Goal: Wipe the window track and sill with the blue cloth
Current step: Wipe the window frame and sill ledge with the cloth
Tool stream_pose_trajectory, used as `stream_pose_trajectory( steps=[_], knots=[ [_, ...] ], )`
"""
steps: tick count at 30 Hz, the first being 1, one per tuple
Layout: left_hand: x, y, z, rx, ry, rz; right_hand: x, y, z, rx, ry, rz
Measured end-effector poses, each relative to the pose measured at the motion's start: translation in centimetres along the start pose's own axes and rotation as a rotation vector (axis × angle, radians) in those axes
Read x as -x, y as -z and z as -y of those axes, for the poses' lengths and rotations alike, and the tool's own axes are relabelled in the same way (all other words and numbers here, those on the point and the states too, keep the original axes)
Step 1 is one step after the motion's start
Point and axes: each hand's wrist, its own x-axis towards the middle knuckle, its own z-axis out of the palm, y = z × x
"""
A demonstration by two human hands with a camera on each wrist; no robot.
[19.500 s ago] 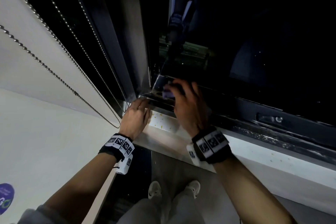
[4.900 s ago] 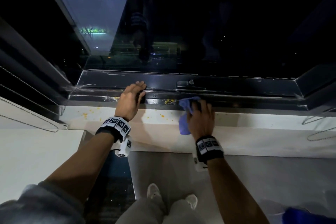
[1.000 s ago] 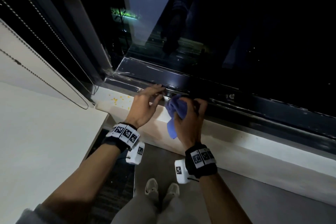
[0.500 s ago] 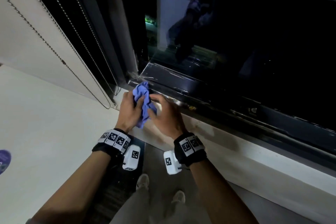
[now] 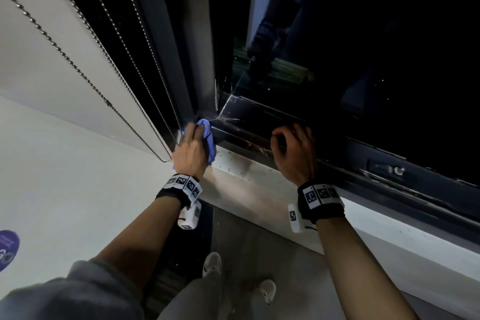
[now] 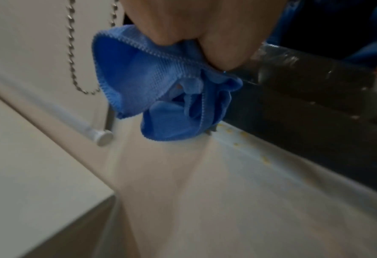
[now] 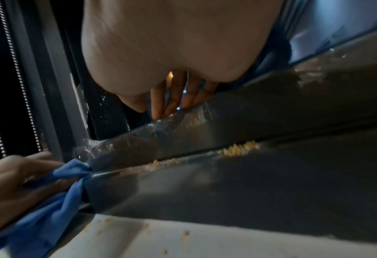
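Note:
My left hand (image 5: 190, 147) grips the bunched blue cloth (image 5: 209, 138) and presses it into the left corner of the dark window track (image 5: 255, 147). The left wrist view shows the cloth (image 6: 161, 97) hanging out from under the curled fingers (image 6: 225, 52), above the pale sill (image 6: 227, 192). My right hand (image 5: 293, 153) holds nothing. Its fingertips (image 7: 172, 103) rest on the top of the dark rail, further right along the track. Yellow crumbs (image 7: 238, 150) lie in the track groove, and a few dot the sill (image 5: 246, 184). The right wrist view also catches the cloth (image 7: 57, 188).
Bead chains (image 5: 78, 70) of a blind hang at the left, close beside the cloth. A white rod with a round cap (image 6: 103, 137) juts out below them. A window latch (image 5: 384, 170) sits on the frame to the right. A white surface (image 5: 65, 189) lies left; my shoes (image 5: 213, 264) are below.
The cloth has passed from my right hand to my left, which pushed it into the left corner of the track. My right hand let go and moved right onto the rail.

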Motion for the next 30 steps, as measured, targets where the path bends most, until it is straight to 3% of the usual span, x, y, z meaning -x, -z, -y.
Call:
stream_pose_trajectory(
  steps=[4,8,13,18,23,26,30],
  knots=[
    [0.9,0.1,-3.9,0.123,0.148,0.032,0.5,-0.6,0.2,0.018,-0.063,0.047],
    [2.5,0.9,-4.5,0.114,-0.043,0.207,0.2,-0.7,0.7,0.044,-0.114,0.068],
    [-0.5,0.8,-0.1,-0.031,-0.042,0.091,0.4,-0.1,0.3,-0.036,-0.143,0.128],
    [0.9,0.2,-3.1,0.084,0.037,0.068,-0.3,-0.2,1.1,-0.062,-0.217,0.156],
    [2.3,1.0,-4.3,0.059,-0.207,0.124,0.0,-0.1,1.2,-0.047,-0.212,0.155],
    [0.1,1.8,-1.4,-0.045,-0.119,0.172,0.1,0.4,0.8,-0.089,-0.201,0.188],
    [0.2,1.1,0.0,-0.104,-0.130,0.129,0.0,0.9,0.6,-0.174,-0.236,0.229]
  ],
)
